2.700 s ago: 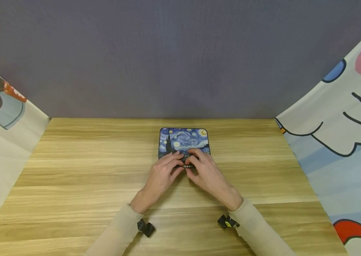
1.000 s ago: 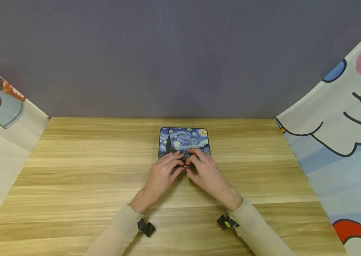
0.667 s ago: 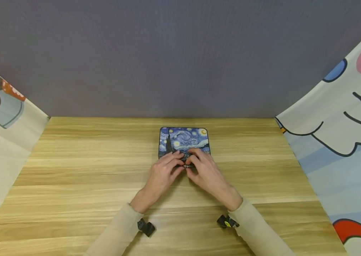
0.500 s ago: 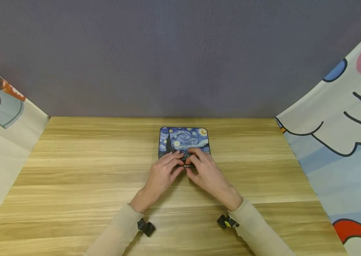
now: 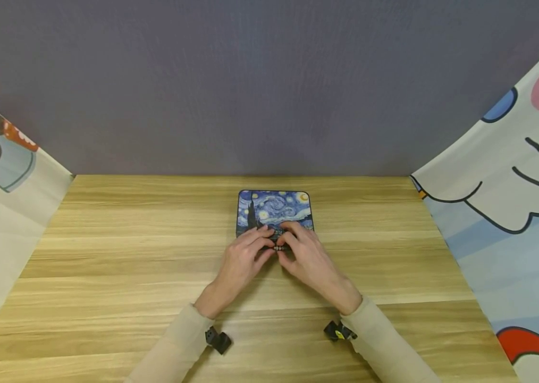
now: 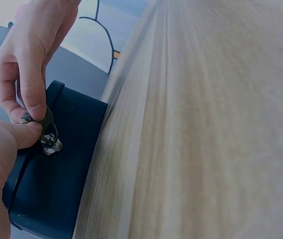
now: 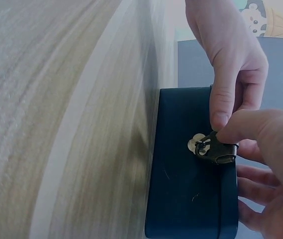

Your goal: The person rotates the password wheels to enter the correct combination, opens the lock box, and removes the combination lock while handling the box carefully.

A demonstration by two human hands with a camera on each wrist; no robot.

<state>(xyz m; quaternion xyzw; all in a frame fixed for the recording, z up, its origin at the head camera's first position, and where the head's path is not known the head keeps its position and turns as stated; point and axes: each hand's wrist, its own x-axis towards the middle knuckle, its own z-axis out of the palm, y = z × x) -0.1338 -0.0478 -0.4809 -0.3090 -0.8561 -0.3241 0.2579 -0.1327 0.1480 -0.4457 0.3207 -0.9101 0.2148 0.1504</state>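
Left hand (image 5: 245,252) and right hand (image 5: 305,251) are close together, and each pinches a small dark lock (image 7: 223,151) with its thumb and fingers. The lock is at the middle of the box's front, with its loop at a shiny metal catch (image 7: 193,146). The dark box (image 7: 181,194) sits on the wooden table (image 5: 145,255), near the back edge. Its lid (image 5: 276,205) is down and has a swirly blue picture with yellow stars. Behind is a gray wall (image 5: 241,96), with cartoon cloths (image 5: 504,175) at both sides.
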